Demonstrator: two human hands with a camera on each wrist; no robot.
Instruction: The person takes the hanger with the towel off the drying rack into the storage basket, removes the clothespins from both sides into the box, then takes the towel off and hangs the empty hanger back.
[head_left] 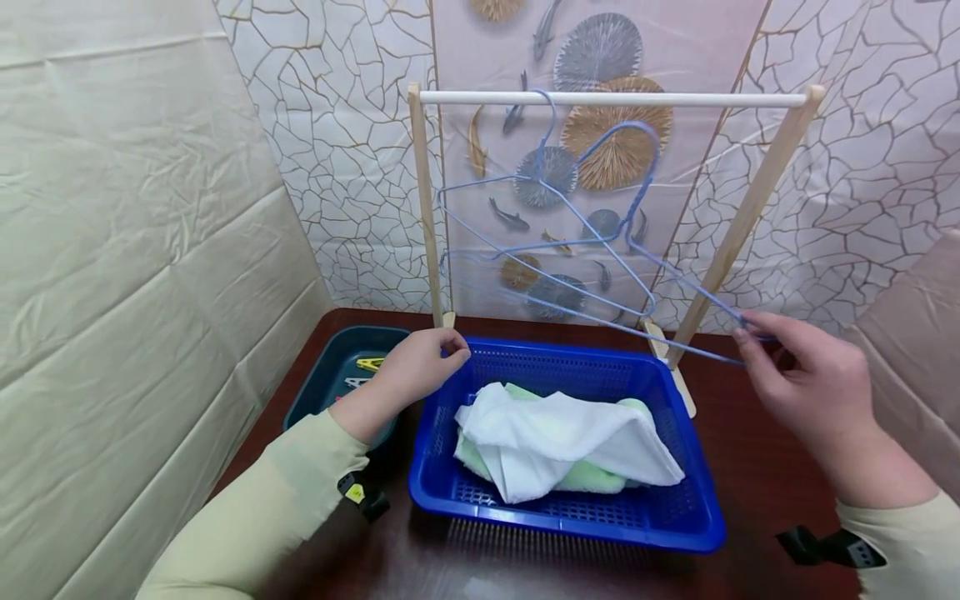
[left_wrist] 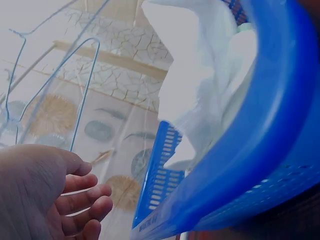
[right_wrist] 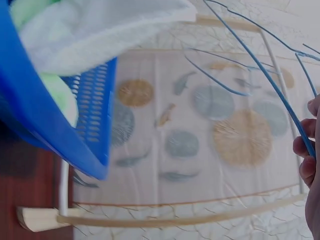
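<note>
My right hand (head_left: 806,371) pinches one end of a blue wire hanger (head_left: 641,196) between thumb and fingers. This hanger is held tilted in front of the rack, its hook up and its other end reaching left. In the right wrist view, fingertips curl round its wire (right_wrist: 287,106). My left hand (head_left: 420,362) hovers by the back left corner of a blue basket (head_left: 570,523), fingers loosely curled round nothing. A second blue wire hanger (head_left: 540,162) hangs by its hook from the rack's white bar (head_left: 675,100). Inside the basket, a white cloth (head_left: 555,425) lies over a light green towel (head_left: 592,477).
Behind the basket stands the rack, with a wooden left post (head_left: 427,208) and a slanting right post (head_left: 750,212). A dark teal tray (head_left: 318,375) to the left holds several clothespins, including a yellow one (head_left: 369,364). A patterned curtain (head_left: 360,150) closes off the back.
</note>
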